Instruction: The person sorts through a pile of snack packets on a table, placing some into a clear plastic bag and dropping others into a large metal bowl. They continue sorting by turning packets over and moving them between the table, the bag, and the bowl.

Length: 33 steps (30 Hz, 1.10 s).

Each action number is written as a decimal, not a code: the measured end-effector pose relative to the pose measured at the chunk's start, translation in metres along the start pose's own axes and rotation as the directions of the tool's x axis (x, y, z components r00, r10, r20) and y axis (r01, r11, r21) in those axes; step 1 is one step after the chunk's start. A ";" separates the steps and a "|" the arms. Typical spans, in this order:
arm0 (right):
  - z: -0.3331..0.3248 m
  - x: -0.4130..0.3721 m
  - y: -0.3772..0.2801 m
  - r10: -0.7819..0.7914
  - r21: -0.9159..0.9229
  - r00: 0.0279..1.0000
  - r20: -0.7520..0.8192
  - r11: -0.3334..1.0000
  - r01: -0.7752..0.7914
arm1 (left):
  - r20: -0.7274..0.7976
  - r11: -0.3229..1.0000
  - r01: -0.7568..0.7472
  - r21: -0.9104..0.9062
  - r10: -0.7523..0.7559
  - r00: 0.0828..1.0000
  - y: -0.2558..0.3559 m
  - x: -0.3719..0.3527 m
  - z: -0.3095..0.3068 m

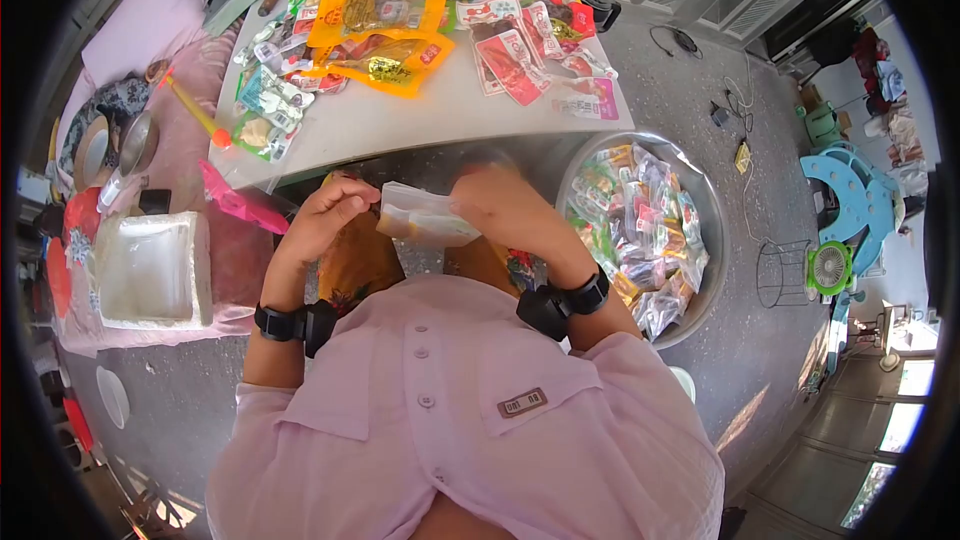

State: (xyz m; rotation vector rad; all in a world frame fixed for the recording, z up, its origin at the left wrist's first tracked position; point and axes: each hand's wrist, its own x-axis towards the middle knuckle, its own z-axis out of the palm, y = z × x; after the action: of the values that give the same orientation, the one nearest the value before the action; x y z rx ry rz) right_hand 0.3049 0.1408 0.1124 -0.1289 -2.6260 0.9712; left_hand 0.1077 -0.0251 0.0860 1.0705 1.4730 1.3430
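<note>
Above my lap hangs a clear plastic bag (pixel 425 216) with something yellowish in it, between my two hands. My left hand (pixel 335 212) pinches its left end, thumb and fingers pressed together. At the bag's right end is my right hand (pixel 505 208), blurred, its fingers mostly hidden. In front of me the white table (pixel 400 130) bears many small snack packets (pixel 272 100). Two large orange packets (pixel 385 15) lie on top of the heap, with red and white packets (pixel 515 60) to their right. A metal basin (pixel 712 280) full of wrapped packets (pixel 640 220) stands at my right.
On the pink cloth (pixel 235 270) at the left sit a white foam box (pixel 155 270) and a bright pink bag (pixel 235 198). Cables (pixel 738 110) lie on the floor at the right, near a wire basket (pixel 780 275), a green fan (pixel 830 268) and a blue chair (pixel 850 195).
</note>
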 end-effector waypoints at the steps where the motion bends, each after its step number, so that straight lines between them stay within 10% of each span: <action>1: -0.008 -0.010 0.006 0.032 0.051 0.999 -0.042 0.998 -0.030 | -0.038 0.996 0.043 0.079 -0.040 0.998 -0.011 0.002 -0.003; 4: -0.037 -0.046 0.023 0.209 0.141 0.970 -0.123 0.971 -0.191 | -0.180 0.927 0.165 0.336 -0.109 0.978 -0.058 0.001 -0.019; 7: -0.065 -0.090 0.038 0.477 0.259 0.858 -0.189 0.867 -0.425 | -0.080 0.606 -0.095 0.790 0.255 0.964 -0.091 -0.004 -0.027; 11: -0.081 -0.141 0.063 0.665 0.428 0.697 -0.270 0.731 -0.531 | -0.080 0.426 -0.067 0.902 0.318 0.945 -0.102 -0.010 -0.017; 24: -0.090 -0.276 0.229 0.872 0.044 0.342 -0.350 0.380 -0.924 | -0.102 0.381 -0.055 0.923 0.380 0.919 -0.106 -0.008 -0.012; 33: -0.121 -0.217 0.274 0.636 -0.295 0.446 -0.630 0.335 -0.895 | -0.133 0.401 -0.030 0.915 0.373 0.918 -0.108 -0.015 -0.018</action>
State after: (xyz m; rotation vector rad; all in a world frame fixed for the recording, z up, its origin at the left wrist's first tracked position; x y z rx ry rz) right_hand 0.5413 0.3814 -0.0398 -1.7474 -2.2477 0.1530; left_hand 0.0891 -0.0500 -0.0199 1.8194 2.5337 0.7993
